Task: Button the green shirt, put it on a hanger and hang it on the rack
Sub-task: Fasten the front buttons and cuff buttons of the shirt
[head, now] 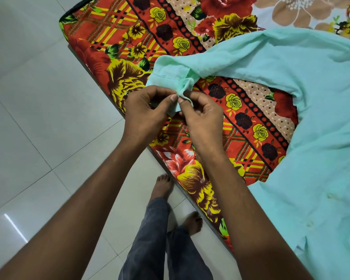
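Observation:
The pale green shirt (pixel 303 102) lies spread on a bed, its body to the right with a row of small buttons down the front. One sleeve stretches left toward the bed's edge and ends in a cuff (pixel 168 74). My left hand (pixel 148 110) pinches the cuff's end between thumb and fingers. My right hand (pixel 200 114) pinches the same bunched cuff edge from the other side, thumb against thumb. No hanger or rack is in view.
The bed carries a red, yellow and black floral sheet (pixel 129 41), its edge running diagonally from upper left to lower right. White floor tiles (pixel 34 118) fill the left. My bare feet (pixel 162 186) and dark trousers stand beside the bed.

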### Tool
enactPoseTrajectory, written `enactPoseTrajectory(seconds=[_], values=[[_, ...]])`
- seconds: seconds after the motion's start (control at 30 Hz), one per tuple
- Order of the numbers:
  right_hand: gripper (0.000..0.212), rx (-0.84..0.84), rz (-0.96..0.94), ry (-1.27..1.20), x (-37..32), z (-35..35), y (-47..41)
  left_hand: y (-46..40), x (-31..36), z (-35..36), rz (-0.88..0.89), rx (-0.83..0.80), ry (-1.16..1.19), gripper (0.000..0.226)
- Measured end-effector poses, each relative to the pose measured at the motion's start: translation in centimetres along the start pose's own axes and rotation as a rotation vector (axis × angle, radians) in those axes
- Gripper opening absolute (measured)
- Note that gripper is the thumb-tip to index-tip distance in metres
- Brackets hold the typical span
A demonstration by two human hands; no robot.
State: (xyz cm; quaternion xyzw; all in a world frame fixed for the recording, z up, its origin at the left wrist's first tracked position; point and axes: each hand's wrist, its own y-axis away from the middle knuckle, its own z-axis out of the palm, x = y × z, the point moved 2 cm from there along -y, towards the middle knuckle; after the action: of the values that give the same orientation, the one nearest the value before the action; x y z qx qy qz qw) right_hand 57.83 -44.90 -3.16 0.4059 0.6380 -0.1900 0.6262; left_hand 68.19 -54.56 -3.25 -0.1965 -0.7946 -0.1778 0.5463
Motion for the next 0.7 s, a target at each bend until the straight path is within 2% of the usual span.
enactPoseTrajectory(seconds=[0.2, 0.27, 0.47, 0.7], values=[[0.015, 0.014, -0.053, 0.044, -0.4, 0.2, 0.3, 0.0, -0.2, 0.3, 0.023, 0.014, -0.017, 0.014], [0.021, 0.024, -0.039, 0.043, -0.4, 0.3, 0.3, 0.0, -0.3, 0.4, 0.038, 0.005, -0.033, 0.013], [0.016, 0.039, 0.032, -0.001, 0.5, 0.2, 0.1, 0.3, -0.2, 0.7, 0.129, 0.043, -0.182, 0.011], [0.014, 0.057, 0.046, -0.019, 0.8, 0.2, 0.0, 0.4, -0.4, 0.9, 0.149, 0.056, -0.189, 0.014]])
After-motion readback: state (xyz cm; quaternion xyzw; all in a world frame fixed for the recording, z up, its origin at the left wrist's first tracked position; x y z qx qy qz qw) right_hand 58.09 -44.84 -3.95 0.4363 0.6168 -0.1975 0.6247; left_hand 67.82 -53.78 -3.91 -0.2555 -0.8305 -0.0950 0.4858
